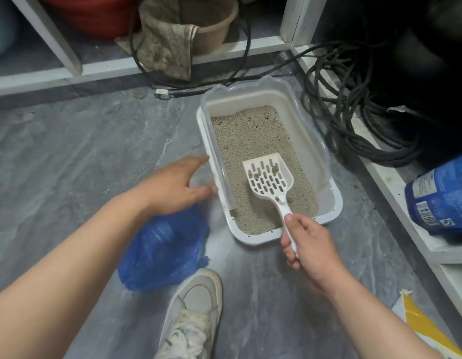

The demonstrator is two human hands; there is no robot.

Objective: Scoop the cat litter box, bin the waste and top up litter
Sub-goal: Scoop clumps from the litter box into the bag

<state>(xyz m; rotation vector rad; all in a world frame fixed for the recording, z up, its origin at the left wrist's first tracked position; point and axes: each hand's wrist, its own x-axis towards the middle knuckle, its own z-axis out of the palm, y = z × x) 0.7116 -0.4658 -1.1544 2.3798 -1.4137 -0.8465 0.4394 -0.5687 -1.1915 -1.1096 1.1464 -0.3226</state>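
Soft, even indoor light is falling from above, with wide-angle bending at the edges.

The floor (pixel 95 141) is showing a pale sheen; the upper right corner is sinking into darkness, the left hand (pixel 173 185) is blurring slightly, and shadows are staying faint.

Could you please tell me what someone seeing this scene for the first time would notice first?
Probably the white slotted scoop, gripped by the right hand and carrying a few clumps over the litter box at centre. Next, the crumpled blue bag on the floor beneath the open left hand, which reaches toward the box's left rim.
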